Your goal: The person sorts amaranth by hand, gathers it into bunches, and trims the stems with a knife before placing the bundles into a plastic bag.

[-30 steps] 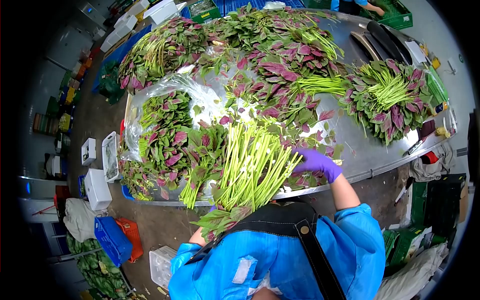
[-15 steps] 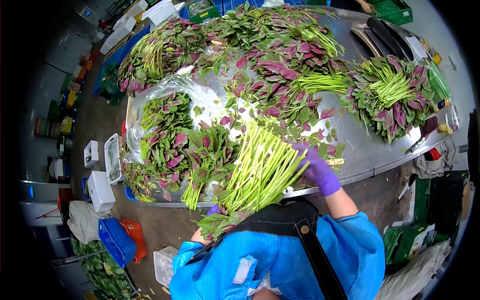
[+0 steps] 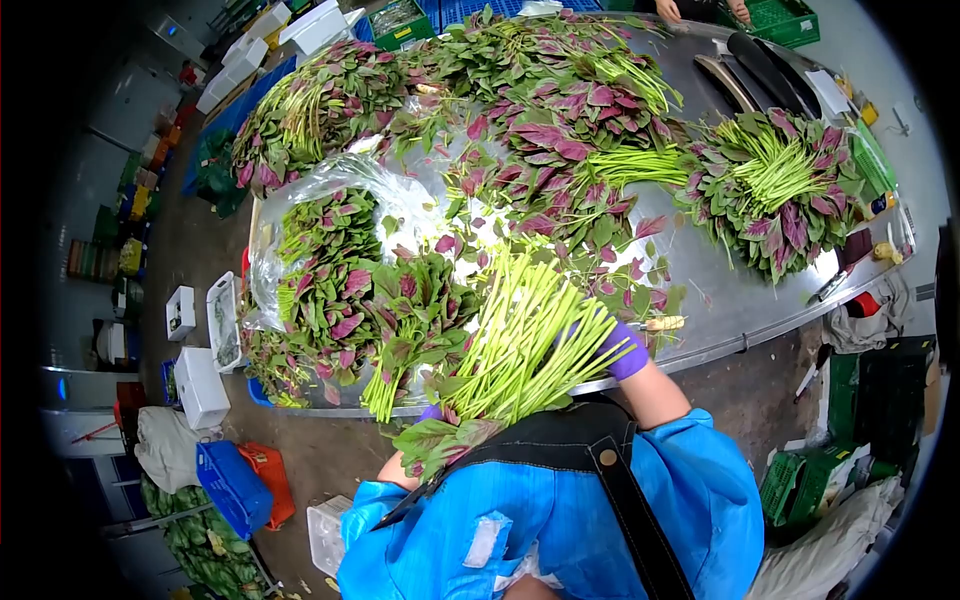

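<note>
A thick bunch of red-and-green amaranth [image 3: 525, 345] lies against the front of my apron, its pale green stems pointing up and right. My left hand [image 3: 431, 413], in a purple glove, is under the leafy end; only a sliver of it shows, and its fingers are hidden. In a purple glove too, my right hand [image 3: 622, 352] is at the cut stem ends, with its fingers reaching behind the stems and partly covered by them. A smaller amaranth bunch [image 3: 400, 345] lies beside it on the left, near the table edge.
The metal table [image 3: 715, 300] carries amaranth piles [image 3: 310, 110], a bunch at right [image 3: 775, 180], clear plastic film [image 3: 345, 170] and loose leaves. A knife [image 3: 830, 287] lies near the right edge. Another person's hands [image 3: 668, 10] show at the far side. A blue crate [image 3: 235, 490] stands on the floor.
My right hand has shifted a little down and left, and its fingers have gone further behind the stems. The stem ends now spread further right. Another person's second hand has come into view.
</note>
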Demonstrator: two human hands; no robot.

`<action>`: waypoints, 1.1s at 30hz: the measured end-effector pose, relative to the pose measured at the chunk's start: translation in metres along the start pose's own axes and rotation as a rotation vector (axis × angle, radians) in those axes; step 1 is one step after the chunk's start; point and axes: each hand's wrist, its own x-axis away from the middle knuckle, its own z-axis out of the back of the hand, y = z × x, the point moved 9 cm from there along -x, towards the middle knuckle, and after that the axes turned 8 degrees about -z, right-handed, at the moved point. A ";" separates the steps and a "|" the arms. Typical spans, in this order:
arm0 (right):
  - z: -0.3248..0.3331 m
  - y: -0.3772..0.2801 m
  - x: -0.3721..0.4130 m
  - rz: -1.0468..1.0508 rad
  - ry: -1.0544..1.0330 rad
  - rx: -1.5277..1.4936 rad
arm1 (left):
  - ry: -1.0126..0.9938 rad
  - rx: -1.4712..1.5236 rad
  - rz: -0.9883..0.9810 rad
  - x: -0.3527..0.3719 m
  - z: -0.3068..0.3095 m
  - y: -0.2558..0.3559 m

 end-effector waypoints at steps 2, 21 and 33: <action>0.011 -0.029 -0.002 0.118 -0.009 0.113 | -0.002 -0.002 -0.001 -0.001 0.000 0.000; -0.024 0.050 0.022 -0.361 -0.042 0.657 | -0.001 0.017 0.026 -0.003 -0.001 -0.006; 0.094 0.024 0.027 -0.352 0.358 0.969 | -0.025 0.013 0.025 -0.010 -0.002 -0.003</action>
